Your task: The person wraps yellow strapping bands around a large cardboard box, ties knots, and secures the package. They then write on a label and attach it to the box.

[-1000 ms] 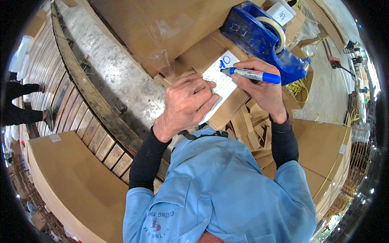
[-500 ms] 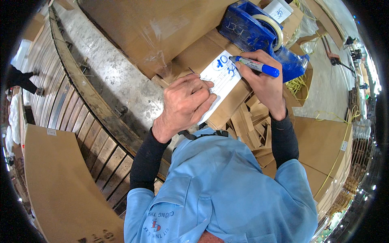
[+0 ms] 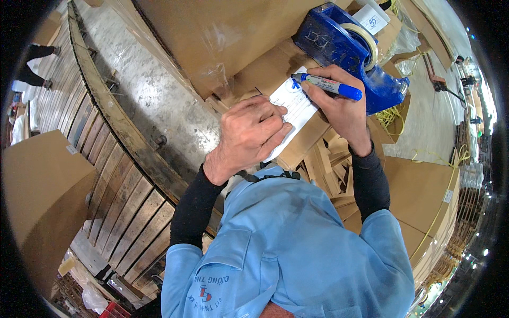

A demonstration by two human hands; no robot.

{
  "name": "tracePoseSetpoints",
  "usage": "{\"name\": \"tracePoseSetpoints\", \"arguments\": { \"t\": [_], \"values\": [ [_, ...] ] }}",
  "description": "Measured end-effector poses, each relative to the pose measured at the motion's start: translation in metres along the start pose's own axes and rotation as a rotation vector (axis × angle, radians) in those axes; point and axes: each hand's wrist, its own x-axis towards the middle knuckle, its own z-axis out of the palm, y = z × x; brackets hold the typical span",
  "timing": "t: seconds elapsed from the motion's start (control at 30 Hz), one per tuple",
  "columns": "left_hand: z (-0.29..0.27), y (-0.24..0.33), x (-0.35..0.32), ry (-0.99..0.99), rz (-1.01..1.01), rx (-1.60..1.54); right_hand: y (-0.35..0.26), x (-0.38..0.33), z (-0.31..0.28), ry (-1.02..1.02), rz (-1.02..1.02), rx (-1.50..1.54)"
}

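Observation:
A white paper slip [image 3: 297, 112] with printed lines and blue marks near its top lies on a brown cardboard box. My left hand [image 3: 251, 131] rests on the slip's left side, fingers curled and pressed against its edge. A thin dark pointed piece [image 3: 258, 91] sticks out by its fingers; what it belongs to is hidden. My right hand [image 3: 342, 106] grips a blue-and-white marker [image 3: 330, 86], its tip at the blue marks. That hand covers part of the slip's right side.
A blue tape dispenser [image 3: 336, 45] with a tape roll stands beyond my right hand. Cardboard scraps [image 3: 321, 164] lie below the slip. Left of me curves a wooden slatted roller conveyor [image 3: 114, 175], with a large cardboard box [image 3: 47, 185] beside it. Another person's legs [image 3: 34, 66] show far left.
The marker tip has shifted left across the slip, and my right hand now covers part of the writing. The large cardboard at the left has moved up and left. The other person's legs have moved.

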Motion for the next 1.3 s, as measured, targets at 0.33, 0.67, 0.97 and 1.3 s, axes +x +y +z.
{"name": "tracePoseSetpoints", "arguments": {
  "t": [0.33, 0.67, 0.97, 1.3],
  "values": [
    [-0.007, -0.005, -0.002, -0.03, -0.028, -0.02, -0.016, -0.016, -0.012, 0.113, 0.023, 0.087],
    [-0.032, 0.0, 0.02, -0.045, -0.236, -0.34, -0.033, -0.052, -0.017, 0.238, 0.17, 0.492],
    [-0.055, 0.042, 0.019, -0.215, -0.265, -0.358, -0.045, -0.069, -0.007, 0.077, 0.141, 0.888],
    [-0.061, 0.053, 0.02, -0.26, -0.122, -0.257, -0.046, -0.072, -0.002, -0.044, 0.079, 0.881]
  ]
}}
